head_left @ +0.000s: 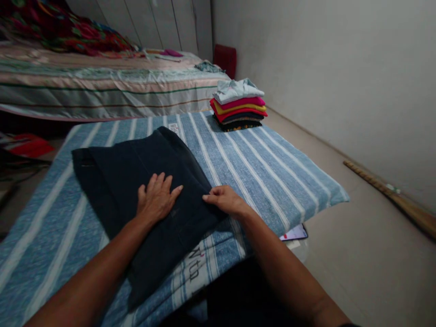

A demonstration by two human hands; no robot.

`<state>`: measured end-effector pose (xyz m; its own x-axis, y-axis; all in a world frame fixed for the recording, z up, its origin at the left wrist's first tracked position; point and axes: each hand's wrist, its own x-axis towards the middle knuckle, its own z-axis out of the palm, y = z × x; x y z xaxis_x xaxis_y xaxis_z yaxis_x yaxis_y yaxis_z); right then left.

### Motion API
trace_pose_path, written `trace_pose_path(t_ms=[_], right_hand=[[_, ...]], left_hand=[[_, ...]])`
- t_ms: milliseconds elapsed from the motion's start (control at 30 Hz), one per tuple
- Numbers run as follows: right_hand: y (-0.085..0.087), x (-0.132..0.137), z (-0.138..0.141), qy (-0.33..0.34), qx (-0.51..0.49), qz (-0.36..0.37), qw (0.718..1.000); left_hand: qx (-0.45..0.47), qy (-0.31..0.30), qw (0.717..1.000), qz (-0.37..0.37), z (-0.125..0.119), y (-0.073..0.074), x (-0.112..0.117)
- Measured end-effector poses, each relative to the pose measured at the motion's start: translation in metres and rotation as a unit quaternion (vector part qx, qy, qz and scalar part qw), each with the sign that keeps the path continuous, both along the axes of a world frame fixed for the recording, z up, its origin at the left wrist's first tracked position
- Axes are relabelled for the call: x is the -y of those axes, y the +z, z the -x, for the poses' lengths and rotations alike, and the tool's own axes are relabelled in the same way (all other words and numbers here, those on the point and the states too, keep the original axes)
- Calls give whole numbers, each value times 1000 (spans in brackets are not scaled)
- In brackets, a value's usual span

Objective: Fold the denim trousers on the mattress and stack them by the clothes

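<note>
A dark navy garment (132,159) lies spread and partly folded on the blue-and-white striped cloth (269,168); whether it is trousers or another piece cannot be made out. My left hand (158,197) rests flat on its middle, fingers stretched out and palm down. At the garment's right edge, my right hand (225,199) is closed, with thumb and fingers pinching the fabric. The fold of cloth inside that pinch is mostly hidden by the fingers.
A stack of folded clothes (240,106) stands at the far edge of the striped cloth. Behind it is a bed (112,93) with a floral blanket (68,29). A phone (294,232) shows below the right edge. A wooden strip (391,195) lies along the wall.
</note>
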<state>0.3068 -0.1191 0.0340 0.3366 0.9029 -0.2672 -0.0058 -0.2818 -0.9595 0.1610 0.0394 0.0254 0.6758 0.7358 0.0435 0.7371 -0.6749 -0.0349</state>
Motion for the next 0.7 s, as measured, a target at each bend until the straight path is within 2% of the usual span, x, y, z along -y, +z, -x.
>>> trace_pose_path(t_ms=[67,133,300,700], right_hand=[[2,0,0,8,-40,-35,999],[1,1,-1,27,-48,-40,998],[-9,1,-2,54,31,39,997],[-17,8,7,-46,216,67,973]], left_hand=[[7,-1,1000,-8,0,-3,2],[9,0,1000,-8,1,-4,1],[9,-5,1000,-15,2,-6,0],[19,-7,1000,-23,4,-7,5]])
